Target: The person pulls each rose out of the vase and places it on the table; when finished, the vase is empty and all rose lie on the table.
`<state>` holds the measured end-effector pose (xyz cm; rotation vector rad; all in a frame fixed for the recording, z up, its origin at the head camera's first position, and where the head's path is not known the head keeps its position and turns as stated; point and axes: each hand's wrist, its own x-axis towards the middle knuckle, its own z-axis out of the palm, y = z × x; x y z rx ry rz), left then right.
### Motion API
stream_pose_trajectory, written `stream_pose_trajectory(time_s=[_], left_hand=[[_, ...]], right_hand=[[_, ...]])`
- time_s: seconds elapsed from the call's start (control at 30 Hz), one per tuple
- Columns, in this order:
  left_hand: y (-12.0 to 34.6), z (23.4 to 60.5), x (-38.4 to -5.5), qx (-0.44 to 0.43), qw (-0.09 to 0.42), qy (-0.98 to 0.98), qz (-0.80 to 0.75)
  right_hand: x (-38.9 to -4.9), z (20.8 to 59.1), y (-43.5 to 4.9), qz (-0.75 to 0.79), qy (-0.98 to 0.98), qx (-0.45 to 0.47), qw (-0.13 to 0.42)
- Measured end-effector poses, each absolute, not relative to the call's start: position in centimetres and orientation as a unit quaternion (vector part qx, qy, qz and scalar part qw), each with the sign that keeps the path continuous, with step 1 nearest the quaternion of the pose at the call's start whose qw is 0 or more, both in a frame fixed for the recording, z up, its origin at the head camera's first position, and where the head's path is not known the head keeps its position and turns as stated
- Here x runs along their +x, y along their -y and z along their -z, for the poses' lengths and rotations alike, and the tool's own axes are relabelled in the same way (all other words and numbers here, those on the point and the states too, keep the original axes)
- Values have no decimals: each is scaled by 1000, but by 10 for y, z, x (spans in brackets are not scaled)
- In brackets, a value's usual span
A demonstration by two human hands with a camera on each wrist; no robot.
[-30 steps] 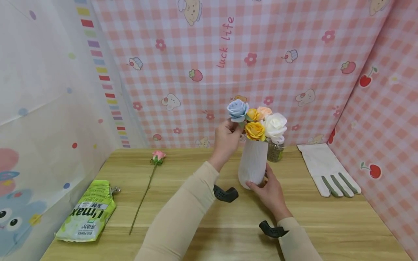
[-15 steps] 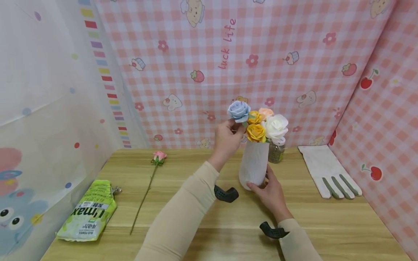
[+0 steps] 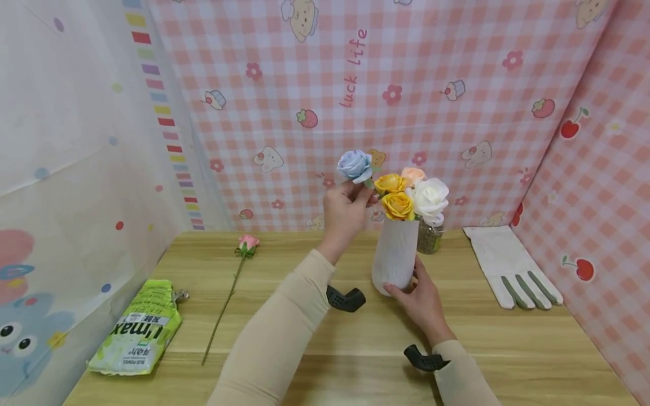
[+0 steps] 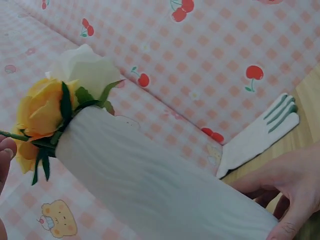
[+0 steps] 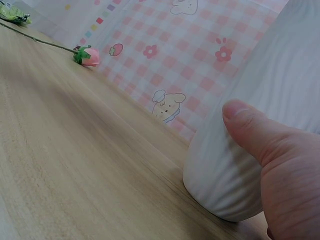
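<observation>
Just below its bloom, my left hand (image 3: 345,217) pinches a light blue artificial rose (image 3: 354,166), up and left of a white ribbed vase (image 3: 396,254). In the left wrist view a green stem (image 4: 14,135) runs from the fingertips toward the vase mouth; its lower end is hidden. Yellow roses (image 3: 398,206), a peach rose (image 3: 413,176) and a white rose (image 3: 429,198) stand in the vase. Low on the vase, my right hand (image 3: 422,303) grips it, thumb in front, as the right wrist view shows too. The vase is upright on the table.
A pink rose (image 3: 247,243) with a long stem lies on the wooden table (image 3: 284,254) at left. Beyond it is a green bag (image 3: 139,330). Behind the vase stands a small jar (image 3: 429,238). A white glove (image 3: 508,262) lies at right.
The left hand has moved a little left and up with the blue rose, which now sits apart from the yellow roses. One yellow rose has shifted left. The right hand and vase stay put.
</observation>
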<state>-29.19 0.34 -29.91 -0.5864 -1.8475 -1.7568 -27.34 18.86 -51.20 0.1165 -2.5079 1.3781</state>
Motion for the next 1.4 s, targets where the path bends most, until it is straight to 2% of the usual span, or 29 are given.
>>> stream_pose_trajectory(time_s=[0.2, 0.37, 0.47, 0.93, 1.4], left_hand=[[12, 294, -296, -211, 293, 632, 686], [33, 302, -315, -189, 334, 604, 698], [48, 308, -323, -174, 340, 586, 715], [103, 330, -319, -77, 343, 561, 749], [143, 356, -309, -53, 306, 556, 771]], right_hand=[[-272, 513, -188, -479, 865, 47, 143], [-272, 512, -189, -477, 866, 49, 141], [-273, 511, -189, -476, 867, 46, 138], [-272, 511, -188, -476, 867, 46, 144], [-272, 513, -189, -473, 868, 48, 147]])
